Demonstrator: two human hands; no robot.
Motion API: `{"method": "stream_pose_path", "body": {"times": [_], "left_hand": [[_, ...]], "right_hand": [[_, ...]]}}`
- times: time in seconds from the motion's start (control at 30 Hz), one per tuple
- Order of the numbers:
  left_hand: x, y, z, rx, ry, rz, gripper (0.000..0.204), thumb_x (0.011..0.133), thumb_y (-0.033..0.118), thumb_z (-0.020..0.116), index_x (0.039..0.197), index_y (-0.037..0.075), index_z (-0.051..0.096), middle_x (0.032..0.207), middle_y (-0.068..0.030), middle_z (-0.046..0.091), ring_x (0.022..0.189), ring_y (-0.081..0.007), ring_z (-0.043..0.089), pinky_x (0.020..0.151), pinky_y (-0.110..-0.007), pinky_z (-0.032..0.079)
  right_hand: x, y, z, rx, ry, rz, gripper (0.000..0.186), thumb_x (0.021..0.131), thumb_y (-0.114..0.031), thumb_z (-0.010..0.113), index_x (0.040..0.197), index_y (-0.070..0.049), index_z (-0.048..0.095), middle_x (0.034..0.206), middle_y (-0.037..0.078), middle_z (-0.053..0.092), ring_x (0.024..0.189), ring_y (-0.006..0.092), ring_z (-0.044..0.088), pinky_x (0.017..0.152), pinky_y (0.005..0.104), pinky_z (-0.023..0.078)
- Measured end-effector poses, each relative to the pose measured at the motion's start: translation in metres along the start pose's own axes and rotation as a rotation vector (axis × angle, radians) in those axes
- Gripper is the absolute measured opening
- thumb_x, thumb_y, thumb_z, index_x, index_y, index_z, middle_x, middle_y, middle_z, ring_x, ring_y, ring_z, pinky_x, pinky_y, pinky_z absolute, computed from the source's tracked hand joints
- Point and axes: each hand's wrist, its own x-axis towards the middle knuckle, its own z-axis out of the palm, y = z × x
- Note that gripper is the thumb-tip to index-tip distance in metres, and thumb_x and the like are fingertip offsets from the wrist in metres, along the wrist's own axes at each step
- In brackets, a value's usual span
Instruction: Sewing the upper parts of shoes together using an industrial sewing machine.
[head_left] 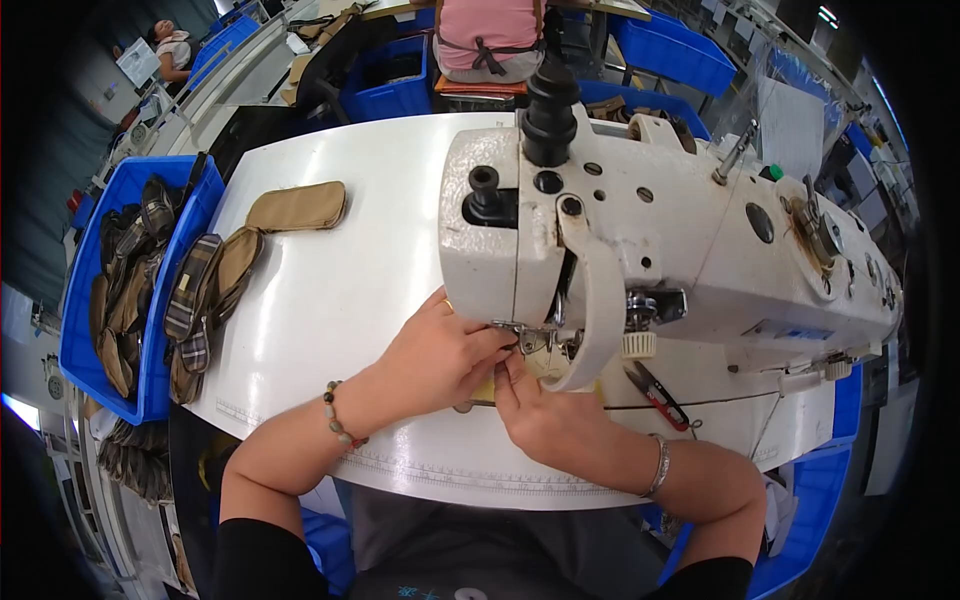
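Note:
A large white sewing machine (600, 190) stands over the white table (340, 270). Beneath its head, beside the needle and presser foot (535, 338), my two hands meet at the fingertips. My left hand (440, 350), with a beaded bracelet at the wrist, comes from the left with its fingers pinched together. From the near right, my right hand (550, 425) also has thumb and fingers closed, almost touching the left fingertips. Something small and dark shows between them, too hidden to name. Thread snips (658, 395) with a red handle lie to the right of my right hand.
A tan oblong fabric piece (297, 206) lies on the table's left part. Next to it, tan and plaid pouches (205, 285) pile against a blue bin (75, 340) filled with similar pieces. A printed ruler (470, 475) runs along the near edge. Another person (488, 40) sits beyond the table.

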Motion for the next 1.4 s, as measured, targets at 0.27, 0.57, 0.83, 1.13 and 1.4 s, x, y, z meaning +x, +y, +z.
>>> {"method": "stream_pose_path", "body": {"times": [0.27,0.57,0.83,1.13,1.4], "left_hand": [[0.003,-0.004,-0.031,-0.196,-0.186,-0.07,0.03,0.077,-0.002,0.069,0.105,0.006,0.072,0.101,-0.0102,0.069,0.091,-0.0305,0.066,0.077,-0.038,0.056],[-0.002,-0.003,-0.016,-0.068,-0.182,0.005,0.041,0.068,-0.001,0.067,0.107,0.009,0.072,0.101,-0.0047,0.067,0.091,-0.027,0.064,0.08,-0.035,0.054],[0.0,-0.002,-0.014,-0.038,-0.211,0.004,0.038,0.068,0.0,0.066,0.106,0.009,0.072,0.1,-0.003,0.066,0.09,-0.026,0.062,0.08,-0.035,0.052],[0.003,-0.008,0.001,0.076,-0.065,0.026,0.038,0.068,0.007,0.069,0.106,0.011,0.074,0.096,-0.0025,0.067,0.088,-0.0251,0.063,0.074,-0.035,0.052],[-0.002,-0.004,-0.01,0.0,-0.004,-0.005,0.032,0.073,0.014,0.075,0.105,0.011,0.073,0.105,-0.0055,0.064,0.096,-0.026,0.064,0.069,-0.035,0.057]], "right_hand": [[0.0,0.001,-0.003,0.004,-0.007,-0.006,0.031,0.073,-0.01,0.063,0.099,0.004,0.071,0.087,0.014,0.068,0.061,0.0146,0.064,0.044,0.0266,0.05],[-0.003,0.0,0.003,0.056,0.046,-0.01,0.018,0.072,-0.011,0.063,0.084,0.002,0.068,0.094,0.019,0.069,0.058,0.0167,0.066,0.043,0.0292,0.051],[-0.005,-0.005,0.0,0.049,-0.114,0.039,0.033,0.077,-0.011,0.06,0.105,0.005,0.069,0.106,0.022,0.069,0.074,0.0218,0.071,0.06,0.0332,0.058],[-0.003,0.003,0.004,-0.014,-0.053,0.045,0.031,0.078,-0.012,0.061,0.104,0.001,0.071,0.106,0.017,0.07,0.077,0.0209,0.071,0.061,0.0336,0.058],[0.0,0.016,0.008,-0.172,0.018,0.01,0.014,0.08,-0.016,0.064,0.084,-0.004,0.07,0.092,0.014,0.071,0.067,0.0235,0.068,0.048,0.0357,0.051]]}}
